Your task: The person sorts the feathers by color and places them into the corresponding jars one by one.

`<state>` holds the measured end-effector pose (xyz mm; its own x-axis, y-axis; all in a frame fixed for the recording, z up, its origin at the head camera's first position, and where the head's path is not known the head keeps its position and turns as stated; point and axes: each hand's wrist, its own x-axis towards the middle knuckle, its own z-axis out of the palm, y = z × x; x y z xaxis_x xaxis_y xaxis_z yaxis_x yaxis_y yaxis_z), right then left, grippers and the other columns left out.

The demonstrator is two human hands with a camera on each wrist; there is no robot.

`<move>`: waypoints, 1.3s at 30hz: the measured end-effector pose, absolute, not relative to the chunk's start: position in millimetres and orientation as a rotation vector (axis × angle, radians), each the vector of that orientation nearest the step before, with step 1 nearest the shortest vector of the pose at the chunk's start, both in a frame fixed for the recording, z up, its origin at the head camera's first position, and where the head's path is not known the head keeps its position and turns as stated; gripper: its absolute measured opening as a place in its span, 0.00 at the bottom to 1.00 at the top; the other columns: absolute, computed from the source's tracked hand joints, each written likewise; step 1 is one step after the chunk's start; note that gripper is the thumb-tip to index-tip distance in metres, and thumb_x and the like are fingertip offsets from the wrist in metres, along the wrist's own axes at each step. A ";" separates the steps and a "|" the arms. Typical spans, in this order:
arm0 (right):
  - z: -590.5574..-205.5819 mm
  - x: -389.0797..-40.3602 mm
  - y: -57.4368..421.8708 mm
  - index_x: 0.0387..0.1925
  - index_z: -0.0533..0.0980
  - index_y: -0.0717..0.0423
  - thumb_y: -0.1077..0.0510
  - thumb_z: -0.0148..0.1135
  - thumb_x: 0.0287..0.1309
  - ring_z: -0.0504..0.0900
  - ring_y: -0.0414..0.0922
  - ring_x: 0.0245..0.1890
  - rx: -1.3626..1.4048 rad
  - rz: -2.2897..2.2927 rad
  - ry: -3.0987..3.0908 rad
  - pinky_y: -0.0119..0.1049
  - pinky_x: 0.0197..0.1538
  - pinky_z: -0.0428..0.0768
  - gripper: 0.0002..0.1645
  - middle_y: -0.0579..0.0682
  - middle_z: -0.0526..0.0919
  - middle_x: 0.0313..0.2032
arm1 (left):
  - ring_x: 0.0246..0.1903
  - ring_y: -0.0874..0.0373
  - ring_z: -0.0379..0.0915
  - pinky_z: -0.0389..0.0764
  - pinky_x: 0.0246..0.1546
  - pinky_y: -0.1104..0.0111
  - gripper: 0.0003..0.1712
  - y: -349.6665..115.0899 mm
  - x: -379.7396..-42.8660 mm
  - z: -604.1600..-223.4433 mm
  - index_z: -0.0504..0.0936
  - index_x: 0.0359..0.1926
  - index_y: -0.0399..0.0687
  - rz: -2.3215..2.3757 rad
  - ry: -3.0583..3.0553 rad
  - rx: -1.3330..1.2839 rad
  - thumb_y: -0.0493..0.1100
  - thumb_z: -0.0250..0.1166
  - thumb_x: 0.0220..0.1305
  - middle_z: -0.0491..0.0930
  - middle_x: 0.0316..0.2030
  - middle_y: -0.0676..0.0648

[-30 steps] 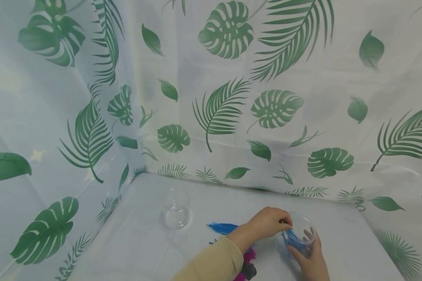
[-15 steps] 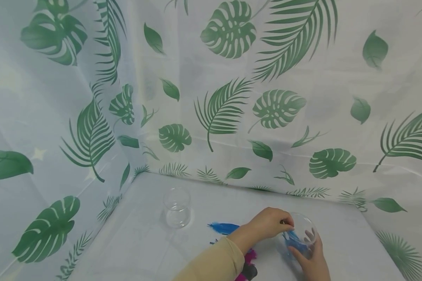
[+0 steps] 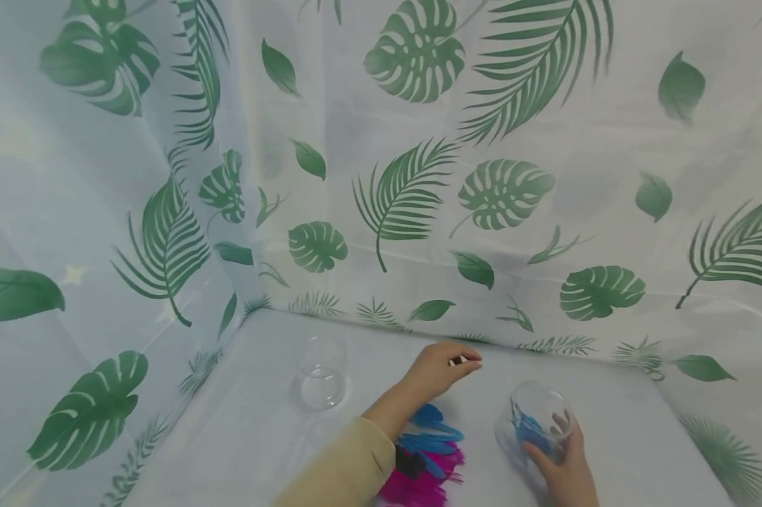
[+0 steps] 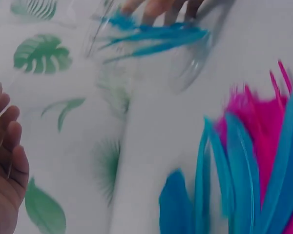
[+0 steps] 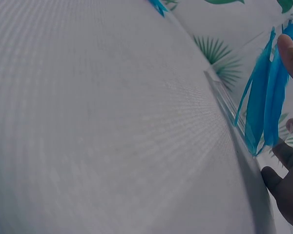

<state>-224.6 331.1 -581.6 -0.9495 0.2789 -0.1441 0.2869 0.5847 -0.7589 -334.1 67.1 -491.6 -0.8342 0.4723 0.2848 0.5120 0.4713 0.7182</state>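
Left grip (image 3: 438,368) moving away from the clear cup (image 3: 547,400), its fingers (image 4: 20,165) hanging loosely curved, blue and magenta feathers (image 3: 430,444) lying below it, right grip (image 3: 568,461) clasping the cup.

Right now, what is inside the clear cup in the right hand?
Several blue feathers are inside the clear cup, gripped by the right hand. The thumb covers part of them and they overlap, so their exact number cannot be told.
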 end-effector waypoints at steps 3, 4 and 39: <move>-579.8 -225.9 331.6 0.75 0.19 0.42 0.23 0.66 0.45 0.48 0.71 0.73 0.519 -1.312 2.763 0.70 0.69 0.51 0.80 0.62 0.40 0.78 | 0.40 0.72 0.74 0.76 0.38 0.78 0.16 37.6 -342.6 -498.0 0.85 0.52 0.64 -1.413 -2.637 -0.769 0.59 0.60 0.69 0.83 0.45 0.61; -579.5 -226.3 331.7 0.75 0.18 0.41 0.23 0.66 0.45 0.48 0.71 0.73 0.520 -1.317 2.750 0.70 0.69 0.51 0.81 0.62 0.39 0.78 | 0.41 0.71 0.74 0.77 0.38 0.77 0.16 28.0 -345.0 -501.7 0.85 0.52 0.64 -1.425 -2.635 -0.740 0.59 0.60 0.69 0.83 0.45 0.61; -574.6 -226.1 328.6 0.76 0.20 0.44 0.26 0.67 0.47 0.48 0.72 0.72 0.513 -1.334 2.754 0.71 0.69 0.52 0.80 0.62 0.40 0.78 | 0.42 0.61 0.72 0.75 0.47 0.66 0.02 -63.8 -324.9 -604.4 0.86 0.34 0.59 -0.916 -2.876 -0.669 0.48 0.70 0.60 0.79 0.37 0.58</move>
